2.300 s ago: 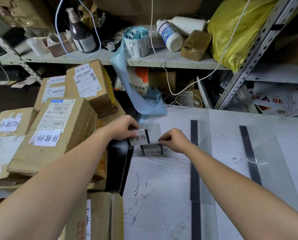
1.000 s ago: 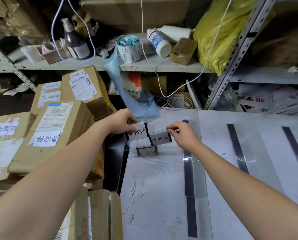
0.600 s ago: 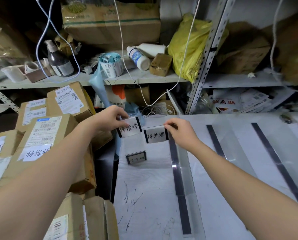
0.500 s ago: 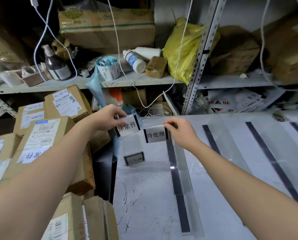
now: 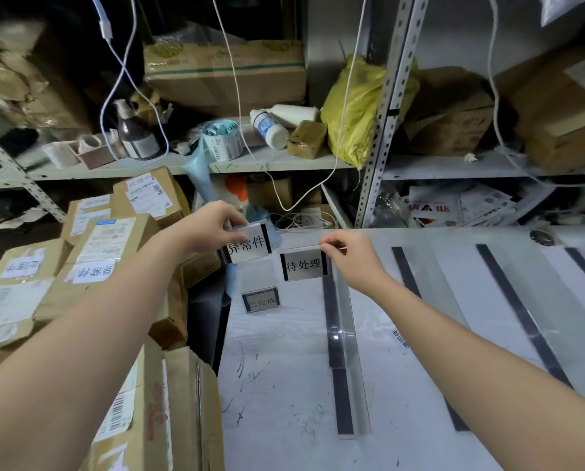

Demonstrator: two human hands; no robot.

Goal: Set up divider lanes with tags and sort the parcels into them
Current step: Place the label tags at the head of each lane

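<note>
My left hand [image 5: 209, 226] pinches the top of a clear tag holder reading 异常件 [image 5: 247, 248], held above the white table's far left corner. My right hand [image 5: 352, 260] pinches the upper right corner of a second tag reading 待处理 [image 5: 304, 265], beside the far end of a clear upright divider [image 5: 347, 334] on a black strip. A third tag, 已完成 [image 5: 261, 301], stands on the table below the two held ones. Cardboard parcels with labels [image 5: 107, 253] are piled to the left of the table.
More clear dividers on black strips [image 5: 518, 311] run across the white table [image 5: 284, 385] to the right. Metal shelving behind holds bottles, a label roll [image 5: 221, 140], a yellow bag [image 5: 355, 107] and boxes. White cables [image 5: 236, 107] hang down over the back.
My right hand picked the 待处理 tag off the table and raised it next to the 异常件 tag. The view tilted up and shifted right; the 已完成 tag stayed on the table.
</note>
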